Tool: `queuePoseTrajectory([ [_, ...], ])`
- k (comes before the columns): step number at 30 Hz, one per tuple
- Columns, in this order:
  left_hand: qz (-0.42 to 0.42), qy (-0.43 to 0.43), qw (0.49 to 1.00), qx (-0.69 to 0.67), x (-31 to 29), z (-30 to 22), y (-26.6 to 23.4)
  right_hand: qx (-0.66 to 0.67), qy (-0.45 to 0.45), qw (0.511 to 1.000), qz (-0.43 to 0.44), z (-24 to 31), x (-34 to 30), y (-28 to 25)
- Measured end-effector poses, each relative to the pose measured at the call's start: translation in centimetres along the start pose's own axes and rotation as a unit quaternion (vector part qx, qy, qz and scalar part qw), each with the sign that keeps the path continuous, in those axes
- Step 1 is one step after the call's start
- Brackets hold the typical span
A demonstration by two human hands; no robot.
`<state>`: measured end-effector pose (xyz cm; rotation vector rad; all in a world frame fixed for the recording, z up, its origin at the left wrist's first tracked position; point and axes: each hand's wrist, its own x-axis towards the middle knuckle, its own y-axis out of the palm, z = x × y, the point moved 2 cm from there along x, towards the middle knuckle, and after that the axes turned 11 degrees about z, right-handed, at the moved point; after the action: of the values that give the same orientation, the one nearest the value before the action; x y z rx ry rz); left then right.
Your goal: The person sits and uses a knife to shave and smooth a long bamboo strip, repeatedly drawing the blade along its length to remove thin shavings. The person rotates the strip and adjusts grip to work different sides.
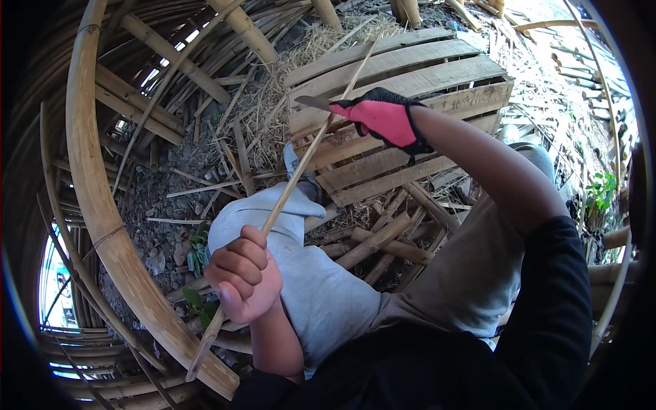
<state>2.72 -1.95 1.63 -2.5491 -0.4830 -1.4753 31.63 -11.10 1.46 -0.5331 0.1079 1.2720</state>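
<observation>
**Knife meets bamboo strip**

Here the left hand (242,273), bare, sits at lower centre of the frame, its fingers curled tight around a thin bamboo strip (301,164). The strip runs slantwise from the lower left, up through that fist, toward the upper middle of the frame. The right hand (384,117), in a pink and black glove, is at upper centre, fingers wrapped round a knife (313,102) whose blade points left and touches the strip. Behind them lies a wooden pallet (424,75) on ground strewn with bamboo offcuts. A thick curved bamboo pole (102,205) sweeps down the left side. Grey-trousered knees fill the middle.
</observation>
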Motion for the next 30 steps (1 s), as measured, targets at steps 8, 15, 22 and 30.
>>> queuePoseTrajectory([
  [8, 0.056, 0.0, 0.998, 0.007, 0.3, -0.4, 0.8, -0.003, -0.044, 0.999, -0.012, -2.0, 2.7, -0.9],
  [15, 0.055, -0.004, 0.998, 0.001, -0.2, -0.7, 0.0, 0.002, -0.008, 1.0, 0.011, 0.3, 0.0, 0.4],
  [22, 0.037, 0.006, 0.999, -0.014, -0.5, -0.9, -0.2, 0.012, -0.006, 1.0, 0.023, 0.9, -0.3, 0.8],
  [30, 0.026, -0.017, 1.0, 0.001, -0.5, -0.3, 0.4, -0.008, 0.006, 1.0, 0.017, -0.1, -0.1, 0.6],
])
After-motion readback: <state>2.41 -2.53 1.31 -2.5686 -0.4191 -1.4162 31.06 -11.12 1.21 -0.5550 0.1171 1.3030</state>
